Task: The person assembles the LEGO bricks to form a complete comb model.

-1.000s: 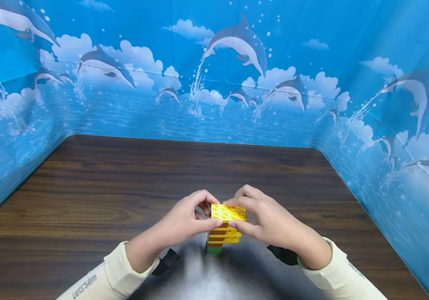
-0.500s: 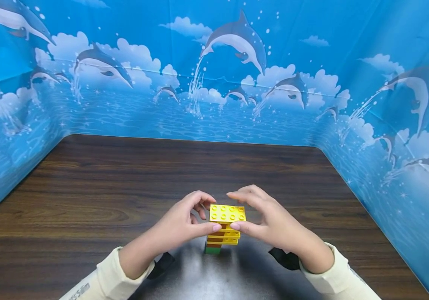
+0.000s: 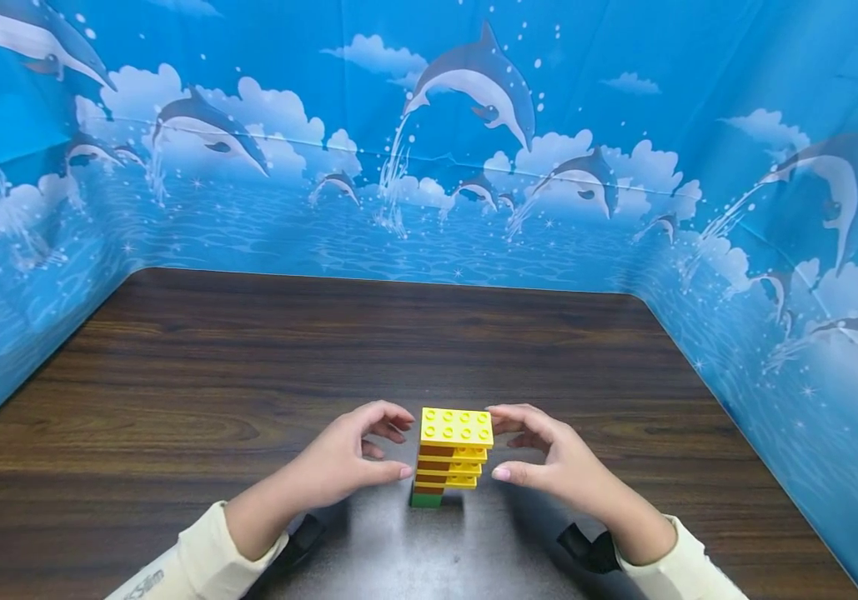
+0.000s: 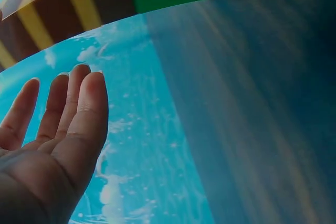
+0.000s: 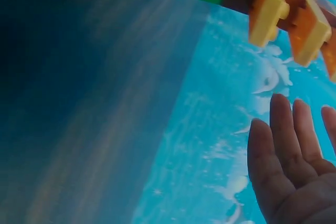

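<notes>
A tower of toy building bricks stands upright on the table, with a green brick at its foot. Brown bricks alternate with thin yellow plates above that, and the plates jut out to the right. A yellow studded plate caps the tower. Just left of it, my left hand holds nothing, its fingers loosely bent. On the other side my right hand is likewise relaxed, fingertips close to the top plate's right edge. Both wrist views show fingers spread apart from the bricks.
The dark wood-grain table extends back to a blue dolphin-print curtain, which encloses the back and both sides. Black straps circle the wrists below cream sleeves.
Both hands have come off the top yellow plate and drawn apart, the left one leftward, the right one rightward. The tower stays where it was, now untouched.
</notes>
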Demonstrator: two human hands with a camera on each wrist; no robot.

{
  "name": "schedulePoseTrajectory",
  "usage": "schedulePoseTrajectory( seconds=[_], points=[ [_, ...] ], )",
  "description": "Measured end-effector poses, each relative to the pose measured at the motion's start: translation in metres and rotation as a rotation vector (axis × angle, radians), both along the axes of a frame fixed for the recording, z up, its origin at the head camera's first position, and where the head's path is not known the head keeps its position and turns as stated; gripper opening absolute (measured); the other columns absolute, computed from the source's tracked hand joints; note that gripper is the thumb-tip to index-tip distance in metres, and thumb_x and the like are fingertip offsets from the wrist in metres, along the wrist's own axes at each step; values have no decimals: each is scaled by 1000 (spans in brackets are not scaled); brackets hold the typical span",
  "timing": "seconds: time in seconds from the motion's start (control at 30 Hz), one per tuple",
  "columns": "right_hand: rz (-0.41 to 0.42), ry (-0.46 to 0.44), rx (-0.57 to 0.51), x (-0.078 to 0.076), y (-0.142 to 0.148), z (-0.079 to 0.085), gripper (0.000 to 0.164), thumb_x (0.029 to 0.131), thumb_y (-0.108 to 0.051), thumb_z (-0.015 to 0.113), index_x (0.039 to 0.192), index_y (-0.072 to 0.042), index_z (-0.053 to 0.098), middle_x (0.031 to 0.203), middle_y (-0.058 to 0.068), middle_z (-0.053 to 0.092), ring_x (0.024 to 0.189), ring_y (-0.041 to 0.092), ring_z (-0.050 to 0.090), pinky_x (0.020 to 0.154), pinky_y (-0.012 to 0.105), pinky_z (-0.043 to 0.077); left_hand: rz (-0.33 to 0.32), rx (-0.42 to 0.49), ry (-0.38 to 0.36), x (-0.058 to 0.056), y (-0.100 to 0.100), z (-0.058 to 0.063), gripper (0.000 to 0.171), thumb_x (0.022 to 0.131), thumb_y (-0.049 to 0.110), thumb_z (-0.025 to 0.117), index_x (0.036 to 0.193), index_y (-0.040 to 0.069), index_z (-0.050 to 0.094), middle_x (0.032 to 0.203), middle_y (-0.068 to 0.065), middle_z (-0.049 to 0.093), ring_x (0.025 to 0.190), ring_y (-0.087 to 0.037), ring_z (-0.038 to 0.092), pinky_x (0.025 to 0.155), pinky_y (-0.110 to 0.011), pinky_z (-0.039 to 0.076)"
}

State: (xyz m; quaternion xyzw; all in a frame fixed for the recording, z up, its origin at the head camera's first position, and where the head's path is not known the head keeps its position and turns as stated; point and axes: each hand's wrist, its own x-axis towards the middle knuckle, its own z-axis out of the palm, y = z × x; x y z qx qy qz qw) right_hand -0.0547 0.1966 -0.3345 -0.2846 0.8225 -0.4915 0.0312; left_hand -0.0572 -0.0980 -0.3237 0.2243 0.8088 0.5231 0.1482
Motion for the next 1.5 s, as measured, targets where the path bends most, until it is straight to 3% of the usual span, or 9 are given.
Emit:
schedulePoseTrajectory(
  seconds=[0.23, 0.47, 0.63, 1.0, 1.3, 1.5],
  points=[
    [31, -172, 41, -1, -2, -9, 56, 85, -13, 73, 135, -2, 50, 125, 12, 60, 111, 18, 59, 90, 36, 51, -21, 19, -12, -1, 8, -11, 50, 85, 17, 74, 127, 1, 53, 121, -12, 58, 110, -30, 56, 86, -40, 50],
    [62, -233, 39, 3, -8, -14, 52, 86, -20, 73, 130, -2, 54, 121, 12, 60, 109, 20, 60, 87, 30, 51, -23, 19, -24, -1, 11, -15, 49, 83, 14, 76, 125, 0, 53, 117, -11, 58, 109, -31, 57, 83, -37, 52],
    [59, -220, 41, 5, -10, -16, 51, 86, -19, 73, 129, -1, 54, 121, 13, 61, 109, 22, 60, 87, 30, 52, -23, 31, -37, -1, 12, -16, 48, 83, 12, 75, 124, -1, 53, 116, -12, 58, 107, -30, 58, 83, -36, 52],
    [20, -83, 144, 7, -21, -15, 43, 84, -15, 75, 123, -5, 60, 118, 6, 62, 106, 24, 59, 88, 33, 51, -20, 82, -34, 0, 14, -18, 40, 84, 8, 73, 120, -1, 56, 114, -12, 61, 105, -29, 60, 81, -33, 54],
    [9, -112, 105, 4, -22, -18, 45, 86, -14, 73, 126, -3, 58, 114, 7, 62, 104, 23, 60, 87, 32, 52, 10, 101, -31, -2, 15, -20, 41, 85, 10, 73, 120, -3, 56, 112, -13, 62, 102, -28, 62, 80, -35, 54],
    [14, -126, 44, -2, -23, -21, 44, 86, -12, 72, 126, 0, 57, 111, 10, 64, 101, 20, 62, 85, 31, 53, 67, 122, -52, -5, 15, -21, 45, 85, 12, 73, 123, -5, 54, 112, -15, 62, 100, -28, 63, 78, -36, 54]
  ],
)
